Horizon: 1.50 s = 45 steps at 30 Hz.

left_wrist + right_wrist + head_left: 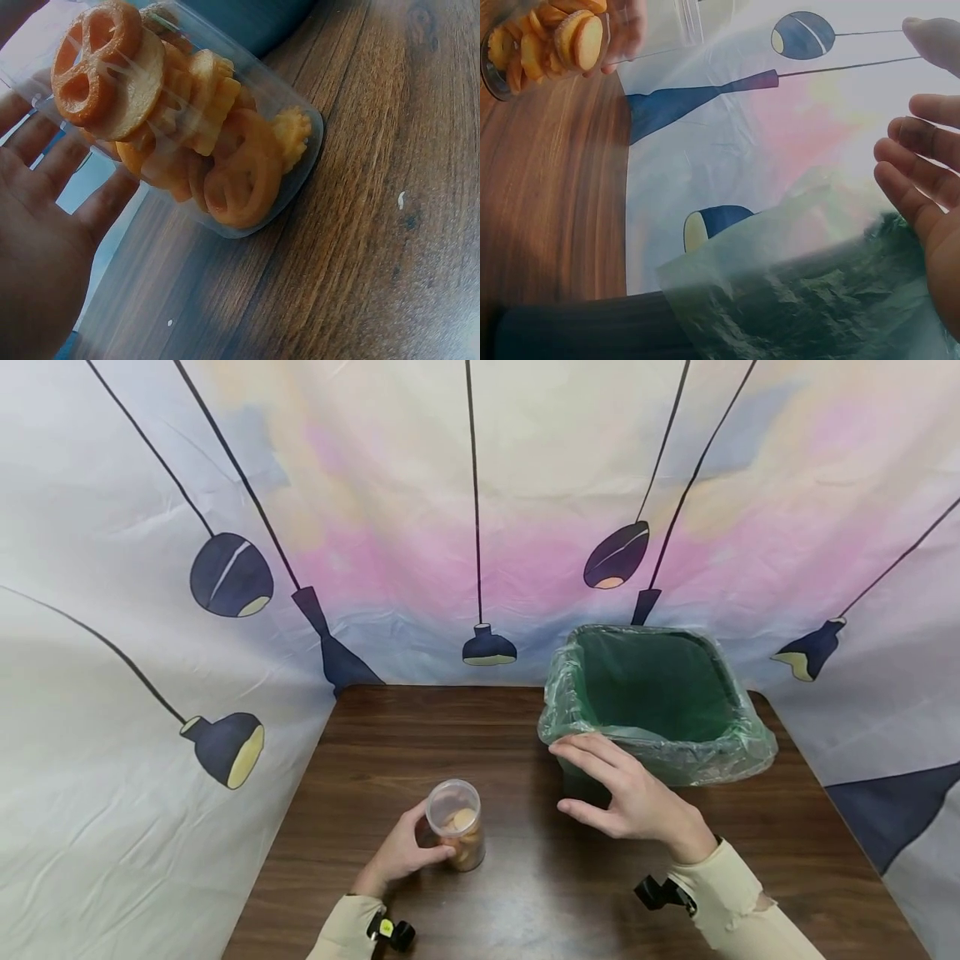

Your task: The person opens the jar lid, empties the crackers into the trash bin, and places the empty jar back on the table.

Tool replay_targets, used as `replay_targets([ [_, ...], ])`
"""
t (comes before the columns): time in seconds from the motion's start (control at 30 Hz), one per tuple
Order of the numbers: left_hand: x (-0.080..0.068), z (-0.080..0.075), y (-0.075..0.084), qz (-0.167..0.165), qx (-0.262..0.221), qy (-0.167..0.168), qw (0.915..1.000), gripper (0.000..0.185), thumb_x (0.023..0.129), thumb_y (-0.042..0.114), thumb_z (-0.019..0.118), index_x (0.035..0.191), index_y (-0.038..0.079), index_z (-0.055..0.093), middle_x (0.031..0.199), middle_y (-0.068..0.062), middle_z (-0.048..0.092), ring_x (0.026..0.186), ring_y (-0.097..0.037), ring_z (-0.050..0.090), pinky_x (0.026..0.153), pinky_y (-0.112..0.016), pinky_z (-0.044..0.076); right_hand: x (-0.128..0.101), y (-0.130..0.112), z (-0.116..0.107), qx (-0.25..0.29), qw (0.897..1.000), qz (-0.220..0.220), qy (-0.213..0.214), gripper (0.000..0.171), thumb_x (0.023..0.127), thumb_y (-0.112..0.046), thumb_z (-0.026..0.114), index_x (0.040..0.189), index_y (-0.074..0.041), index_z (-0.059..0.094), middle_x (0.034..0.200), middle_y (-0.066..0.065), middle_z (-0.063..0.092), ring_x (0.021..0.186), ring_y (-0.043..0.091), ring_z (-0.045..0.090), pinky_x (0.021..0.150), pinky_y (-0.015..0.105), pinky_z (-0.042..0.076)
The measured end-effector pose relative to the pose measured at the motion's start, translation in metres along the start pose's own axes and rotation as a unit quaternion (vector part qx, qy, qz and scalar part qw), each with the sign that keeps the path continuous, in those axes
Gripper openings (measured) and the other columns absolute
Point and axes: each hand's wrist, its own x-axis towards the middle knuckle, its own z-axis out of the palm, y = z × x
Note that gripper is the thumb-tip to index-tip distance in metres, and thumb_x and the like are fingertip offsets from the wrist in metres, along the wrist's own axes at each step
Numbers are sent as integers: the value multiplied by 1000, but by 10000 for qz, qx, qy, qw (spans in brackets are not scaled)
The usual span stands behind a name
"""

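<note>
Left hand [397, 856] curled round the clear jar [455, 823] of brittle wheel snacks, at seven o'clock from the lined bin [660, 706]. Light, slick plastic, best gripped mid-wall. Right hand [630, 797] hovered open-fingered.

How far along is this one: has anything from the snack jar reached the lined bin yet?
Early. Done: nothing; the bin interior shows only green liner. In hand: the left hand grips the clear jar, upright on the table and full of ring-shaped snacks; the right hand is open at the bin's near rim. Left: any emptying.

Clear plastic jar [455, 823] of ring-shaped snacks, apparently lidless, upright on table
</note>
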Motion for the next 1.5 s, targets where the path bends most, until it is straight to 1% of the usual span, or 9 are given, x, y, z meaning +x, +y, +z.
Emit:
replay_targets([
  [0.27,0,3,1,124,-107,-51,9999,71,76,-1,77,140,3,46,134,-23,55,124,-9,52,103,-23,41,-3,-1,8,25,9997,159,-186,54,91,-34,67,132,-1,56,127,12,58,115,23,55,105,23,38],
  [0.33,0,4,1,221,-81,-30,9997,71,76,-3,77,140,1,46,132,-23,55,123,-9,52,102,-23,41,-3,-1,9,9,9995,206,-224,54,91,-34,67,133,-2,56,127,11,58,115,22,55,104,23,38],
  [0.53,0,2,-3,228,-100,-17,9997,70,76,-2,77,139,1,47,132,-23,56,123,-10,52,103,-22,41,-4,0,11,-108,9994,225,-221,53,92,-35,66,132,-2,56,126,10,59,115,21,56,104,23,38],
  [0.6,0,2,-4,291,-51,-2,9996,70,76,-1,78,139,0,46,132,-24,56,124,-10,52,103,-23,41,-4,1,12,-120,9995,234,-202,53,92,-35,66,132,-2,57,126,10,59,115,22,56,104,23,38],
  [0.9,-1,4,-4,172,-134,45,9998,68,76,-1,78,137,0,48,131,-24,56,123,-9,52,103,-21,40,-4,4,17,74,9996,225,-176,53,92,-34,67,133,-2,56,127,11,59,115,22,56,104,24,38],
  [1.13,-2,7,-4,223,-310,68,9992,71,74,-5,78,138,-3,46,132,-27,54,125,-9,51,104,-20,38,-5,5,23,51,9995,271,-162,53,91,-34,66,132,-2,56,127,10,59,115,22,56,103,24,39],
  [1.27,-2,8,-7,395,-233,111,9989,72,72,-6,78,137,-5,46,130,-28,55,124,-11,52,104,-21,39,-6,5,25,52,9993,311,-195,53,92,-35,66,133,-3,56,128,10,58,115,22,56,103,24,39],
  [1.33,-2,8,-9,419,-192,112,9989,72,73,-6,78,137,-4,46,130,-28,55,124,-11,52,104,-21,39,-6,5,26,71,9993,309,-203,53,91,-34,67,133,-3,56,128,10,58,115,22,56,103,24,39],
  [1.5,-2,8,-11,321,-124,153,9993,70,75,0,79,138,0,47,131,-22,57,123,-9,52,104,-21,39,-7,6,28,105,9991,341,-220,52,91,-33,67,133,-3,56,128,10,58,115,21,56,103,24,39],
])
